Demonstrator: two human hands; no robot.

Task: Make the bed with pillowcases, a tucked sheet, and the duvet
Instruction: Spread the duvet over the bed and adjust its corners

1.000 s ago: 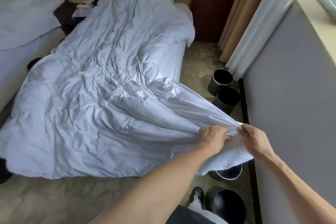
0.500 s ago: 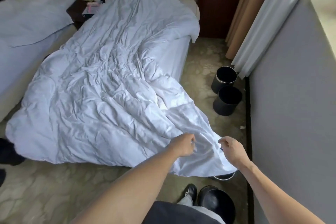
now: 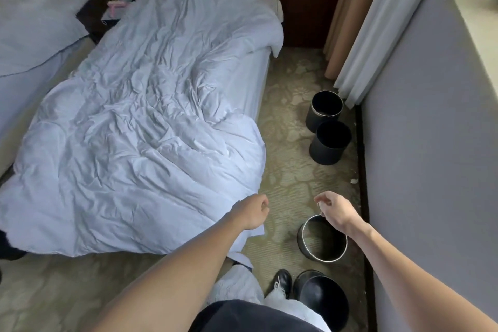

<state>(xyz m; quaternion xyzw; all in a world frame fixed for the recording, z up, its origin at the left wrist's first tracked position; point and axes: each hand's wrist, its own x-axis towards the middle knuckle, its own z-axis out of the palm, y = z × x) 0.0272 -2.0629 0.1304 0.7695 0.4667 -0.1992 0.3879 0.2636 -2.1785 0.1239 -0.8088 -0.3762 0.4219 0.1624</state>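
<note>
The duvet (image 3: 129, 143) lies spread over the bed (image 3: 260, 81), all crumpled, and its near end hangs off the foot of the bed down to the floor (image 3: 289, 178); a moment ago both hands were holding its near right corner and pulling it tight, and now that corner has dropped and lies loose; so the pull is over, and I think the duvet is on the bed but not smooth or straight yet; it sits crooked, with more of it on the left.

The left hand (image 3: 252, 213) is out in front, right at the near right edge of the duvet; its grip is loose, fingers curled in a little, and no cloth shows in it; the right hand (image 3: 335, 210) has let go too and hangs apart from the duvet, over the floor, fingers softly bent with nothing in them; both arms reach forward and down.

Just under the right hand stands a black bin (image 3: 322, 249); two more black bins (image 3: 330, 143) stand farther off on the right, near the curtain (image 3: 377, 21); another bed (image 3: 35, 29) is on the far left.
</note>
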